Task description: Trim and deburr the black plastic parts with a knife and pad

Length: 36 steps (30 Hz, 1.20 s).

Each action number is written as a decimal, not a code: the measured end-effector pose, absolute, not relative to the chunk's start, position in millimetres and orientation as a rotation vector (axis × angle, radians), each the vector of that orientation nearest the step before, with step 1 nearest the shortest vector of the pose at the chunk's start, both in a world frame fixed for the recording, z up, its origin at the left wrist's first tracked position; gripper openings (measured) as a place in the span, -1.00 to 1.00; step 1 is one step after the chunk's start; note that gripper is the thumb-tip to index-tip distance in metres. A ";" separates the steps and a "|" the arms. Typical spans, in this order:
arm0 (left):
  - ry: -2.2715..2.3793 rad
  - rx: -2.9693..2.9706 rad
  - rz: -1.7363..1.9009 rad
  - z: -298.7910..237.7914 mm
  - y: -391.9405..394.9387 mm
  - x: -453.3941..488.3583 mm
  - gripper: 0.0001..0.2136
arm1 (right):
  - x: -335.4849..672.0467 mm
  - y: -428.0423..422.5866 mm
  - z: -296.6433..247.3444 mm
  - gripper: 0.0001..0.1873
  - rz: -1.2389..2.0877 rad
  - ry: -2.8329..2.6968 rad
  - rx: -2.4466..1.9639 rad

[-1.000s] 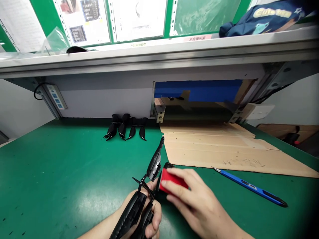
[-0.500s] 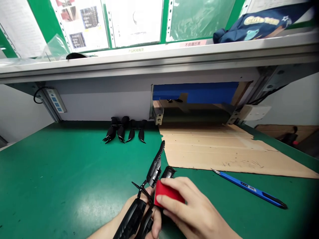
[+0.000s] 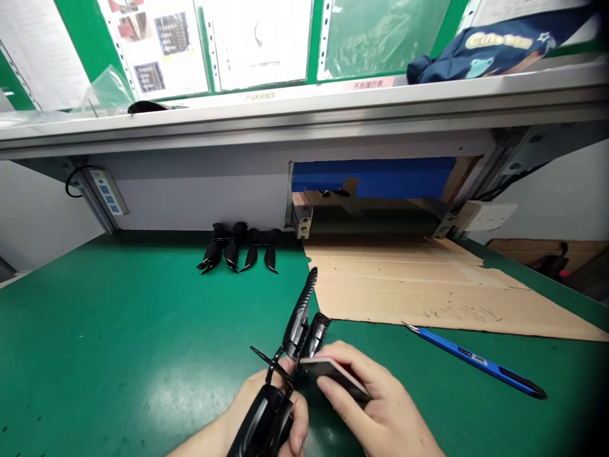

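My left hand (image 3: 280, 406) is closed round the lower end of a branched black plastic part (image 3: 299, 320) whose pointed piece sticks up and away from me over the green table (image 3: 118, 343). My right hand (image 3: 375, 412) grips a flat red tool (image 3: 335, 371), tilted so its thin edge lies against the black part near the branching point. Both hands are at the bottom middle of the view, close together.
Several black claw-shaped parts (image 3: 238, 251) lie in a row at the back of the table. A brown cardboard sheet (image 3: 419, 285) covers the right side. A blue utility knife (image 3: 476, 360) lies to the right of my hands. A shelf runs overhead.
The red tool has tipped from showing its flat red face to lying edge-on against the black part. My right hand drew slightly nearer to me; my left hand kept its grip.
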<state>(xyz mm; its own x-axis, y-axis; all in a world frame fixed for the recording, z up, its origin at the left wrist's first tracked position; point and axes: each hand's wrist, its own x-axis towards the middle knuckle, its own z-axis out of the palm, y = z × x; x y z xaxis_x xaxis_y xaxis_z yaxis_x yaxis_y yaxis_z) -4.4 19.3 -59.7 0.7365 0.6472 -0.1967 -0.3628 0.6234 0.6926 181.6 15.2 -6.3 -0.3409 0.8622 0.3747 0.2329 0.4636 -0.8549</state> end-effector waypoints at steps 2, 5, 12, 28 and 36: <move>0.503 0.667 0.592 -63.0 20.3 -3.2 -0.25 | 182.9 22.2 -7.1 -0.82 0.846 -1.799 -1.046; 0.462 0.655 0.580 -60.3 20.8 -0.8 -0.26 | 195.9 35.9 -7.9 -0.79 0.637 -1.610 -1.253; 0.476 0.620 0.675 -50.4 17.4 -1.4 -0.63 | 202.6 33.3 -4.2 -0.79 0.556 -1.897 -0.902; 0.422 0.556 0.778 -57.9 20.7 -4.2 -0.69 | 184.9 23.6 -5.6 -0.69 0.745 -1.937 -0.824; 0.417 0.554 0.791 -51.1 20.7 -5.0 -0.67 | 208.1 29.2 12.5 -0.79 0.972 -1.959 -0.820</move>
